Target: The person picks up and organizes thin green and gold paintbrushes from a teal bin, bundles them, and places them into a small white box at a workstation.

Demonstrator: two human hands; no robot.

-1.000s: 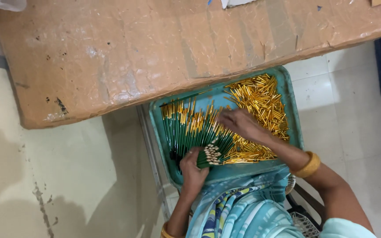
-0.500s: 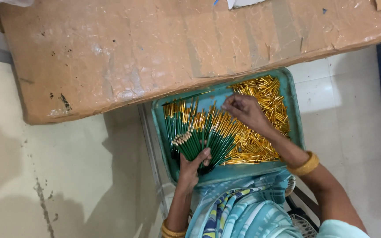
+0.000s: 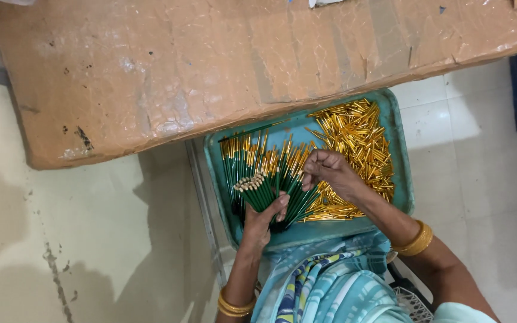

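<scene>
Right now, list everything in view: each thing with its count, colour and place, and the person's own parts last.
tray: one, teal, on the person's lap, partly under the table edge.
green sticks: many, green with gold tips, left half of the tray.
bundle of sticks: one, green with pale ends, in the left hand.
gold caps: a heap, gold, right half of the tray.
table: one, brown, wrapped in plastic film, top of view.
floor: pale tiles, stained at left.
bangles: gold, on both wrists.
left hand: grips the bundle.
right hand: over the tray middle, fingertips at the sticks.
</scene>
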